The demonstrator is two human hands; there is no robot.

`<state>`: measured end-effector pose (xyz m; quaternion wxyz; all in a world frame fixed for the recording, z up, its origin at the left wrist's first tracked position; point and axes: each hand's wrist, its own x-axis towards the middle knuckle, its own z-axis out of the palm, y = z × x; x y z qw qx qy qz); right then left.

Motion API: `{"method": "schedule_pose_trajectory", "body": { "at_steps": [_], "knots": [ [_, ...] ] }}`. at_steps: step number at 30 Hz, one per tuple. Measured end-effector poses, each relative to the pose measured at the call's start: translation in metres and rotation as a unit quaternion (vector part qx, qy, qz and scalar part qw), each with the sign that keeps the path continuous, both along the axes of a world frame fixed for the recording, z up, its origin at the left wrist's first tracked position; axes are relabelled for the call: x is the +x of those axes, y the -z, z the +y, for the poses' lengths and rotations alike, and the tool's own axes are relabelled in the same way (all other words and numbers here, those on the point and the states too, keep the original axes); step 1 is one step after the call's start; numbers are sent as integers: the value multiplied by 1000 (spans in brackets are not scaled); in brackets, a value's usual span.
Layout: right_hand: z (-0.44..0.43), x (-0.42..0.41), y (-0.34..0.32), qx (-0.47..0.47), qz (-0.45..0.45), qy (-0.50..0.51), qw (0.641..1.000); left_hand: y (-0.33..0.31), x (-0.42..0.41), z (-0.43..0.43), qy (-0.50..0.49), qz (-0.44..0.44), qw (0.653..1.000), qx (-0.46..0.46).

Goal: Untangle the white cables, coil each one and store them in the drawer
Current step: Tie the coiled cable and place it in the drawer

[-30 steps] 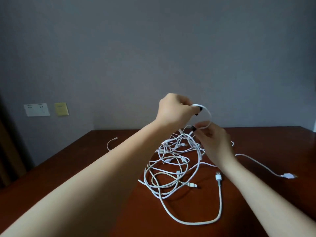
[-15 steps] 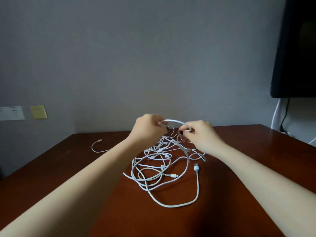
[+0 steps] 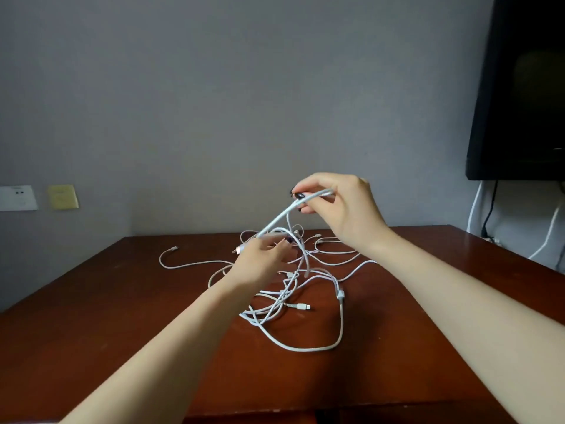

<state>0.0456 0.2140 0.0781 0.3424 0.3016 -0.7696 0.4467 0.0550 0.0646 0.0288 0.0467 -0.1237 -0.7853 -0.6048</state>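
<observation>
Table (image 3: 122,332): dark wood; no drawer was seen.
Cables (image 3: 305,347): white tangle spread mid-table.
Strand (image 3: 281,216): lifted clear; judged best drawn out slowly, loops fed free, never tugged.
Right hand (image 3: 342,206): raised, strand pinched at the fingertips.
Left hand (image 3: 260,260): lower, fingers curled round the strand's plug (image 3: 239,249).

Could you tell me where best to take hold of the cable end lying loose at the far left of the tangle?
Probably pinch the small plug at its tip, coming from above and from the left: it lies flat on the table, well clear of the tangle, and is stiffer than the cord behind it.
</observation>
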Motion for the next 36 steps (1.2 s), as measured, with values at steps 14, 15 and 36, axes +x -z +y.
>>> {"method": "schedule_pose_trajectory", "body": {
  "at_steps": [14, 15, 36],
  "knots": [
    [28, -25, 6, 78, -5, 206, 975, -10, -33, -12, -163, 90, 981, -48],
    [33, -26, 5, 133, -11, 247, 960, -11, -39, -20, -193, 87, 976, -45],
    [-8, -42, 50, -71, -439, -193, 875, -64, -36, -11, 3, 215, 971, -102]
  ]
}}
